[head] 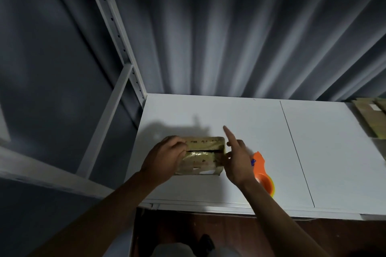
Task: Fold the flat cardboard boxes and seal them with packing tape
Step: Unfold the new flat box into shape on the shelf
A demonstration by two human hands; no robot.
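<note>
A small brown cardboard box (205, 153) stands on the white shelf board (261, 131), its two top flaps folded in with a dark slit between them and shiny tape on them. My left hand (163, 159) grips the box's left end, fingers curled over the top flaps. My right hand (237, 159) is at the box's right end with straight fingers, the index finger pointing up and away; its lower fingers touch the box's right side. An orange tape dispenser (264, 175) lies on the board just right of my right wrist, partly hidden by it.
Flat brown cardboard (370, 116) is stacked at the far right of the board. A white slotted upright (123, 48) of the rack rises at the left, with another shelf above. A corrugated grey wall stands behind. The board's front edge (208, 207) runs below my forearms.
</note>
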